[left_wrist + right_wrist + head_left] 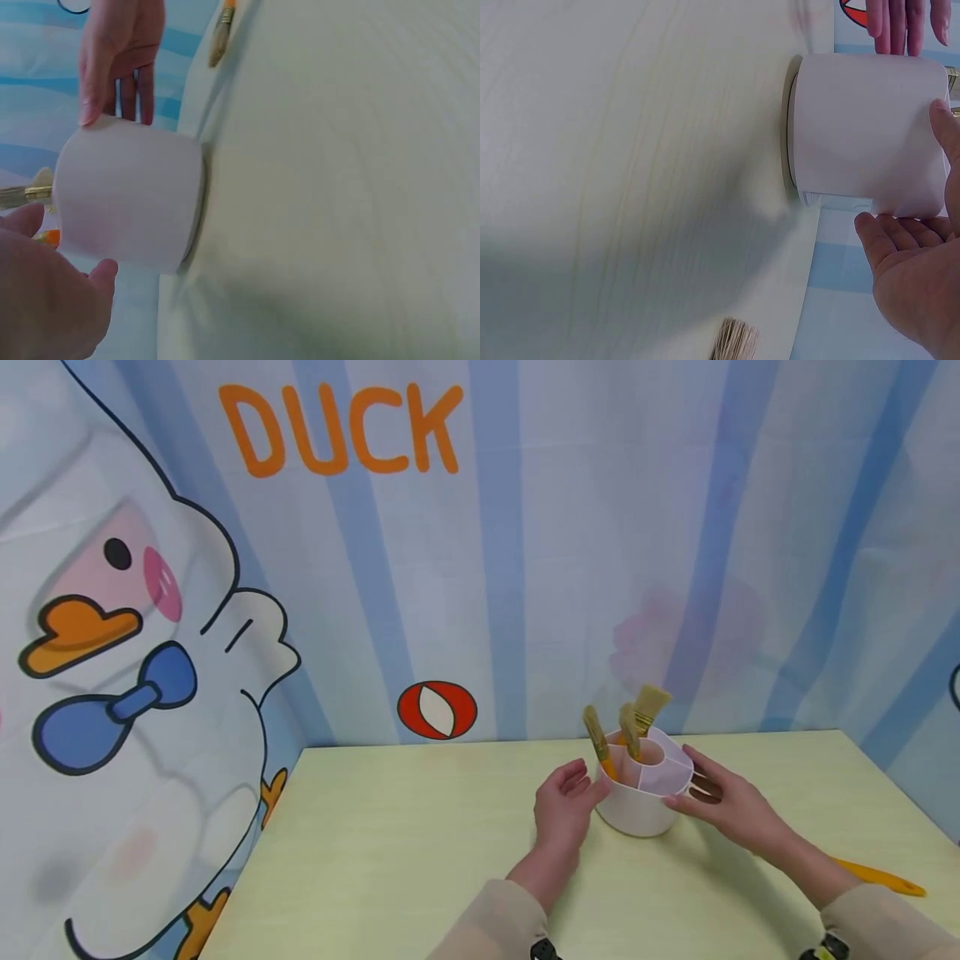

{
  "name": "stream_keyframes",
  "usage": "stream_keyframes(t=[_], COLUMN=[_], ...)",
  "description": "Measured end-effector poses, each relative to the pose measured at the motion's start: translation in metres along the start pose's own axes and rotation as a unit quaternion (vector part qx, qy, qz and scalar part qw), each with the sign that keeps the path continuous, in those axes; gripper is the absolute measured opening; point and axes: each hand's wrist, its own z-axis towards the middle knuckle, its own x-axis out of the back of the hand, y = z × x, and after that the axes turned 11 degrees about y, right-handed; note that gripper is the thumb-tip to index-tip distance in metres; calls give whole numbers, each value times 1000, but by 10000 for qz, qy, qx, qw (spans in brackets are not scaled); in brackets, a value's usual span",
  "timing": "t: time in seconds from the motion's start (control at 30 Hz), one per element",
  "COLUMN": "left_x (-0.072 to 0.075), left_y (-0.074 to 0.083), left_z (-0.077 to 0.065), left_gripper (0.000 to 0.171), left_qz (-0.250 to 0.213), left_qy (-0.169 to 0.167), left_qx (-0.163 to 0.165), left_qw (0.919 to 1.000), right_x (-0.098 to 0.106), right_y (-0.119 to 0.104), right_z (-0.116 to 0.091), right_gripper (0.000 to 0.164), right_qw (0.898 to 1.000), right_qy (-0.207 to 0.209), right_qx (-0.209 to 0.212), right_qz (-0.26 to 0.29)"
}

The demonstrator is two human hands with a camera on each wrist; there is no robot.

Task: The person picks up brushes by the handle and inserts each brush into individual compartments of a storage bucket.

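A white round divided brush holder stands upright near the table's back edge. Several bristle paintbrushes lean out of its compartments, among them a wide one and a narrow one with an orange handle. On its left side is my left hand, fingers loosely extended and thumb by the wall. My right hand holds the right side, with the thumb on the outer wall and the fingers round behind. In the right wrist view the holder's plain wall lies between both hands.
Another brush with an orange handle lies on the table to the right, partly behind my right forearm; its bristles show in the right wrist view. Behind the pale wooden table hangs a blue-striped curtain with a printed duck.
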Motion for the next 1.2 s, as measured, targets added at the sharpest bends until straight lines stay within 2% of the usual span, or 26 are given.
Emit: stream_keyframes(t=[0.27, 0.63, 1.0, 1.2], left_x=[-7, -22, -25, -21], left_y=[-19, -31, -33, -34], left_z=[-11, -26, -23, -18], left_gripper=[60, 72, 71, 70], left_qz=[388, 287, 364, 241], left_qy=[2, 148, 63, -113], left_qx=[-395, -482, -560, -800], left_qw=[9985, 9983, 9977, 9964], right_x=[-1, 0, 1, 7], right_y=[-1, -2, 0, 0], right_z=[-2, -5, -10, -16], right_gripper=[94, 95, 94, 94], right_qw=[10000, 9999, 9998, 9996], right_qy=[39, 42, 59, -21], right_qx=[10, -102, 13, 116], right_qz=[7, -60, -173, -255])
